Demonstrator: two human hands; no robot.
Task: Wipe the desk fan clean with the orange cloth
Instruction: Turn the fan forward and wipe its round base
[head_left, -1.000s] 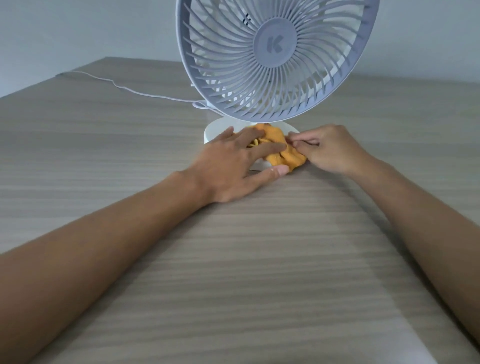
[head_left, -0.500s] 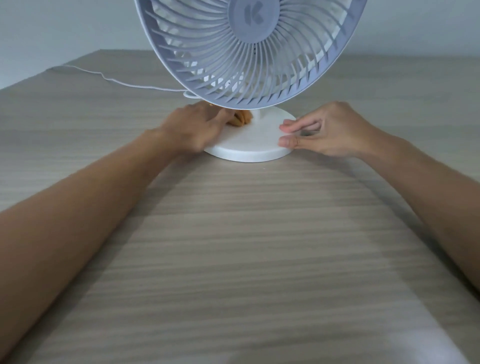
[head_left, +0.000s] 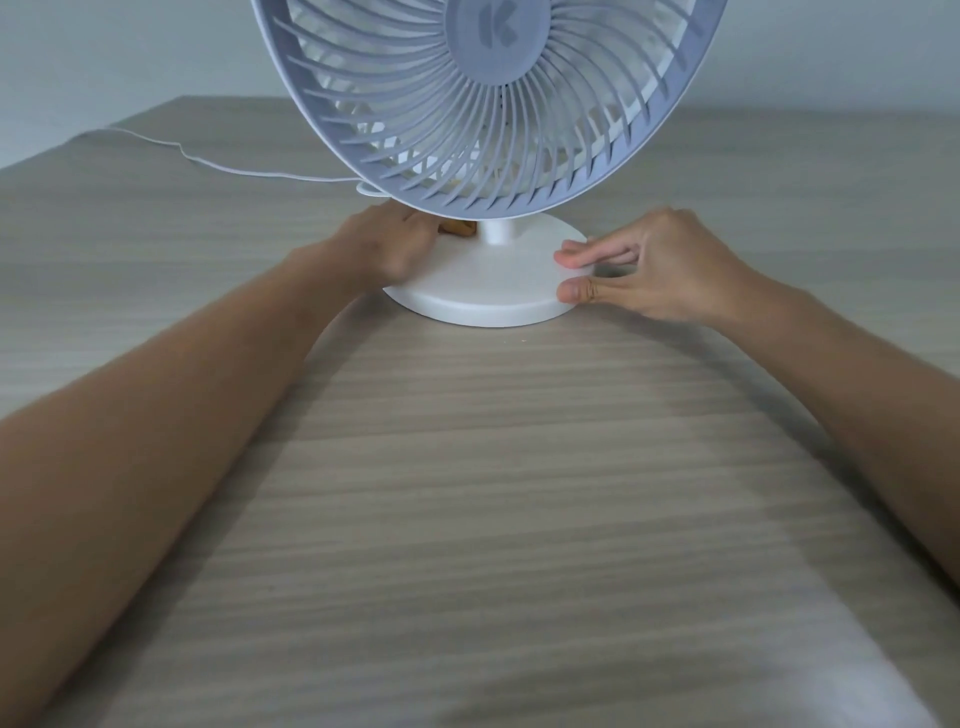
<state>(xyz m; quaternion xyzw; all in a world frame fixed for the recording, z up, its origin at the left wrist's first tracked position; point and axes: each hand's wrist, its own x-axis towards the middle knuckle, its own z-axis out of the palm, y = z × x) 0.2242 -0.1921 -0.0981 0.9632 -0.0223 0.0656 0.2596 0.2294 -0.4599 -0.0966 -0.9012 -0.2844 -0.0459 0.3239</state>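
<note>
Left hand closed on orange cloth, pressed at rear left of round white base beside stem, right hand pinching base rim between thumb and fingers, desk fan stood upright on wooden table, white cable trailed behind

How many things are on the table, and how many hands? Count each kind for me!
Fan: 1
Cloth: 1
Cord: 1
Hands: 2, left hand and right hand
Total: 5
</note>
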